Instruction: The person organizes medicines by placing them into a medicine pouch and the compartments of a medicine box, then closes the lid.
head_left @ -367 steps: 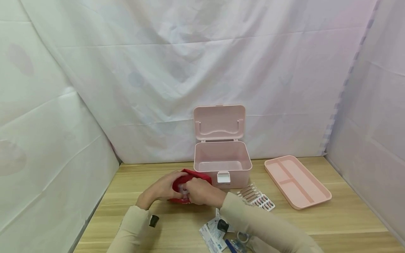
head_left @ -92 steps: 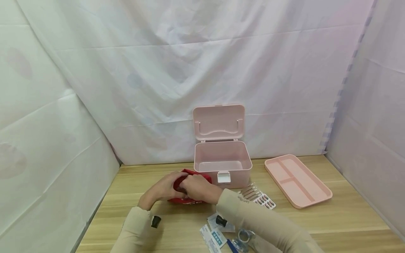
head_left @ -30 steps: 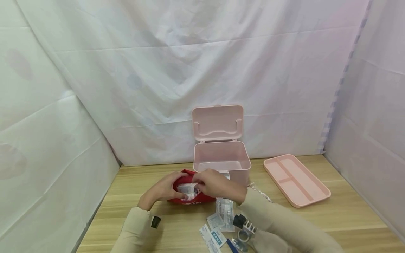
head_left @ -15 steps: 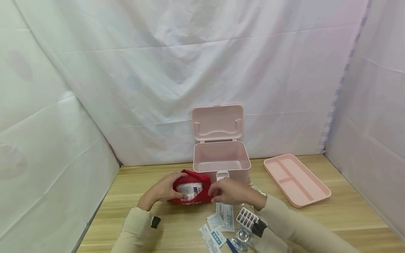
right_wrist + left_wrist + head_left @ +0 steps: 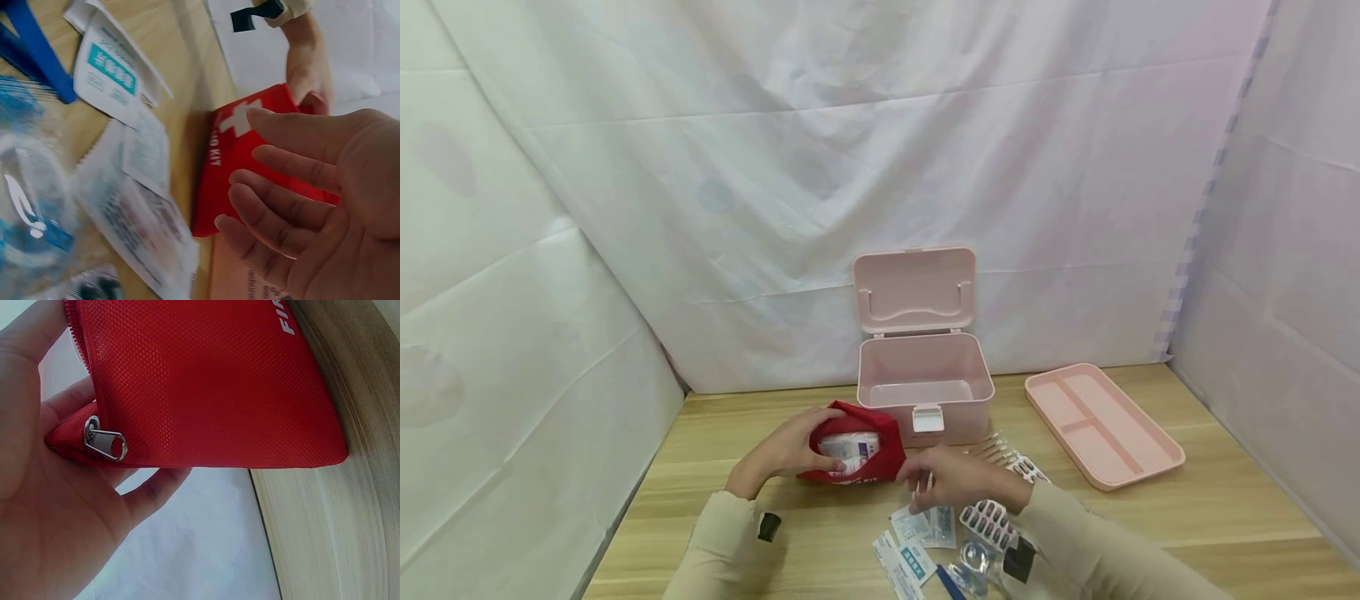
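Note:
My left hand (image 5: 788, 450) grips the zipped edge of a red first aid pouch (image 5: 891, 454), whose mouth gapes toward me. Its metal zipper pull (image 5: 105, 442) shows in the left wrist view, beside the palm. White plastic-wrapped packets (image 5: 853, 450) lie inside the pouch. To the right of it, my right hand (image 5: 958, 477) hovers with loosely bent fingers and nothing in them. Below that hand lie a clear printed sachet (image 5: 942, 527) and a small white sachet (image 5: 910, 524). The right wrist view shows the fingers apart in front of the pouch.
Behind the pouch stands a pink box (image 5: 955, 421), lid raised. A pink divided tray (image 5: 1086, 425) lies at right. Nearer are capsule blister packs (image 5: 988, 523), brown-tipped sticks (image 5: 992, 450), white flat packets (image 5: 898, 567), a blue tool (image 5: 950, 583) and a bagged ring-shaped item (image 5: 976, 557).
The right hand has come out of the pouch and moved right and toward me, over the sachets. White packets inside the pouch now show. The left hand keeps its grip there.

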Demonstrator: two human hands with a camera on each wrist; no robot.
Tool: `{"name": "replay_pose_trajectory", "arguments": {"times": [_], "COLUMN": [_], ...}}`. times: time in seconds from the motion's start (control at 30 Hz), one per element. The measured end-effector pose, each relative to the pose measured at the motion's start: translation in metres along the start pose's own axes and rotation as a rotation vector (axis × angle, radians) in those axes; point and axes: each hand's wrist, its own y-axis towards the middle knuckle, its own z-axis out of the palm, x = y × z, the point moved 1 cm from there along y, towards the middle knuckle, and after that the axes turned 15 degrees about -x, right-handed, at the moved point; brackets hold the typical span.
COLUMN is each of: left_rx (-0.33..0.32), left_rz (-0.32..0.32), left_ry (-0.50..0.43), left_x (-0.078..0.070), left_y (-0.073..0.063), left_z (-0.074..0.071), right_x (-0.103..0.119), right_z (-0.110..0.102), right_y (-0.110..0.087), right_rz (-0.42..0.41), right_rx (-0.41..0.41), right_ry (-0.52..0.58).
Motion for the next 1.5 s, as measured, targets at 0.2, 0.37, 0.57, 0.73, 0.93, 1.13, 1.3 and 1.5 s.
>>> {"name": "replay_pose_trajectory", "arguments": {"times": [0.2,0.37,0.57,0.73,0.93,1.13,1.3,1.5], "left_rx": [-0.004,0.003,0.005,0.002,0.002,-0.003,-0.009,-0.01], "left_rz": [0.0,-0.024,-0.03,-0.016,-0.013,0.001,-0.001,-0.008], "left_ry": [-0.007,-0.008,-0.003,-0.002,0.005,0.013,0.013,0.01], "left_x": [0.0,0.0,0.001,-0.001,0.001,0.002,0.002,0.003], "left_y": [0.0,0.001,0.002,0.001,0.0,0.0,0.0,0.0], "left_z": [0.0,0.0,0.0,0.0,0.001,0.001,0.001,0.002], "right_x": [-0.003,-0.009,-0.015,-0.019,-0.021,-0.023,-0.023,-0.023], "right_z": [0.011,0.019,0.026,0.03,0.033,0.036,0.038,0.04], "right_y": [0.001,0.003,0.004,0.006,0.007,0.008,0.008,0.008], "right_rz": [0.006,0.01,0.028,0.01,0.054,0.078,0.078,0.055], "right_rx": [0.025,0.06,0.077,0.084,0.107,0.124,0.127,0.118], "right_ry": [-0.033,-0.07,-0.107,-0.114,-0.129,-0.153,-0.171,-0.172]}}
